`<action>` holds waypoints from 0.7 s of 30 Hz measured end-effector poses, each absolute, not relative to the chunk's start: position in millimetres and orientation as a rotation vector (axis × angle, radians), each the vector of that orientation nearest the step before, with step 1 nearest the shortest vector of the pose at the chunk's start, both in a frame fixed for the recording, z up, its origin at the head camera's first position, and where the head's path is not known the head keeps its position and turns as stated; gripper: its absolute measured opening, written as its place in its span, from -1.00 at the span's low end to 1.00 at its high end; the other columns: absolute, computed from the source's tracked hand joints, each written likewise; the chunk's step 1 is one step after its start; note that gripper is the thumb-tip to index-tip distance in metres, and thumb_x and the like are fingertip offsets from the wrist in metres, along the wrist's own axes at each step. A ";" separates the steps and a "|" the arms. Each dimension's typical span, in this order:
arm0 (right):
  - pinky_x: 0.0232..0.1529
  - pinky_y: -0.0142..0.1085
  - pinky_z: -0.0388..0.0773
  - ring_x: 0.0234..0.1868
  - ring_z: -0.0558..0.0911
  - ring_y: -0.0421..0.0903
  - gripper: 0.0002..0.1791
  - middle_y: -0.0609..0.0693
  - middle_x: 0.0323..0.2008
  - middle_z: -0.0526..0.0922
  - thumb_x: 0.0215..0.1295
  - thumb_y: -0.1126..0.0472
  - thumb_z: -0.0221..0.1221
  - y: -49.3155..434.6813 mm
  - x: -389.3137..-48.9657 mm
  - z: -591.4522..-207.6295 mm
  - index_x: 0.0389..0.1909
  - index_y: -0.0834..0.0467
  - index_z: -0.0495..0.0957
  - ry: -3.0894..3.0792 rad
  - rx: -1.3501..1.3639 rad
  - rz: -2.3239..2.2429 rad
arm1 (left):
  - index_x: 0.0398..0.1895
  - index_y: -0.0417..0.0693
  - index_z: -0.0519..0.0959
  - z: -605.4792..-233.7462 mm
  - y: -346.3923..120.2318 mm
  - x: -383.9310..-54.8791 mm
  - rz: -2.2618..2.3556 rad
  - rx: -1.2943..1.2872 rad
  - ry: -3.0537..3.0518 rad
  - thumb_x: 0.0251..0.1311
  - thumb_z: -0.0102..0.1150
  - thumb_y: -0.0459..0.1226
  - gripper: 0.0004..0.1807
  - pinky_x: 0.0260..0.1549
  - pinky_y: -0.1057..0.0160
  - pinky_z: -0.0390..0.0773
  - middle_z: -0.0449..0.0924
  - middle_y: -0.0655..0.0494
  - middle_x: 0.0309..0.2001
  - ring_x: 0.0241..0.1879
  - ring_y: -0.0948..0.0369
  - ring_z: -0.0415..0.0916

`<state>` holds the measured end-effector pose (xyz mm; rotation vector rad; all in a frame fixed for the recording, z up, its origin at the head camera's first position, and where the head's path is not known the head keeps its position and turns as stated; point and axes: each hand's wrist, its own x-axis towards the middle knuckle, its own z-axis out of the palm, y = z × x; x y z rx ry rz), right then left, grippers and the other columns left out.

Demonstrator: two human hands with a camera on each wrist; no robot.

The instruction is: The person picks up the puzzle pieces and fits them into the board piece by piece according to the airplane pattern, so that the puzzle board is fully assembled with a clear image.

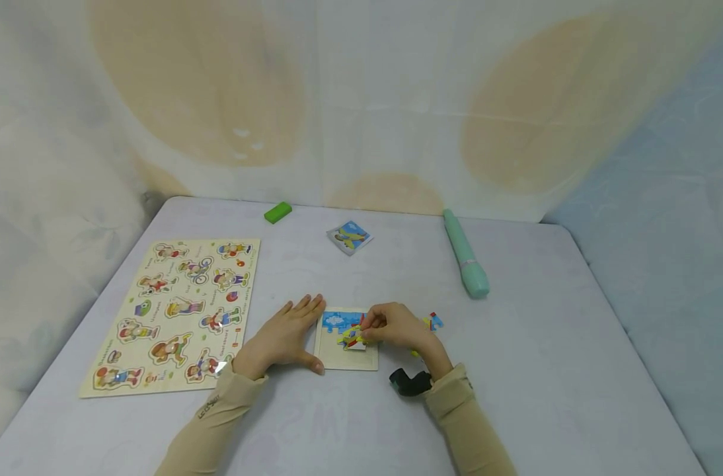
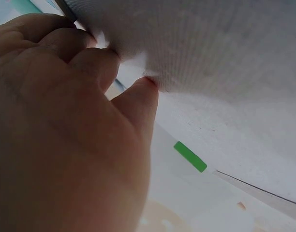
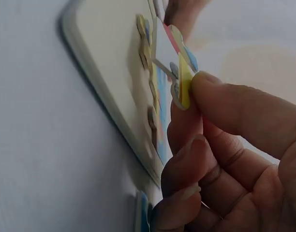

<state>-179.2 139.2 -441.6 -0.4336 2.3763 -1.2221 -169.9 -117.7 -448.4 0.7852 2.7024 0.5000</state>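
Observation:
A small square puzzle tray point(image 1: 345, 360) lies near the table's middle, its upper part filled with blue-sky puzzle pieces point(image 1: 340, 320). My right hand point(image 1: 397, 325) pinches a yellow and red puzzle piece point(image 3: 185, 82) between thumb and index finger, tilted just over the tray. On the tray's left side my left hand point(image 1: 287, 336) lies palm down, fingers spread, with the fingertips and thumb at its edge. Loose puzzle pieces point(image 1: 435, 321) lie right of the tray, partly hidden behind the right hand and wrist.
A large picture board point(image 1: 177, 317) lies on the left. Toward the back are a green block point(image 1: 278, 212), a small airplane picture card point(image 1: 350, 237) and a mint-green stick-shaped object point(image 1: 466, 254). A black curved object point(image 1: 410, 383) sits beside the right wrist.

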 end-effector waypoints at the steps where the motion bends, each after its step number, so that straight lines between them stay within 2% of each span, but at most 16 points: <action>1: -0.36 -0.42 0.48 -0.43 0.53 -0.23 -0.91 -0.06 -0.43 0.65 0.15 0.26 0.32 136.6 -178.1 -441.9 -0.38 0.18 0.62 2.372 -0.442 -1.218 | 0.48 -0.26 0.08 -448.3 -117.8 -170.0 0.501 0.784 2.702 -0.41 0.52 0.23 0.38 0.46 -0.20 -0.04 0.01 -0.14 0.52 0.52 -0.11 -0.08; 21: -0.53 -0.49 0.36 -0.57 0.45 -0.26 -0.92 -0.13 -0.59 0.56 0.09 0.29 0.32 109.3 -165.5 -440.9 -0.48 0.13 0.60 2.556 -0.540 -0.987 | 0.48 -0.26 0.09 -450.7 -118.5 -169.9 0.509 0.790 2.713 -0.40 0.52 0.24 0.38 0.46 -0.20 -0.02 0.01 -0.15 0.52 0.52 -0.11 -0.06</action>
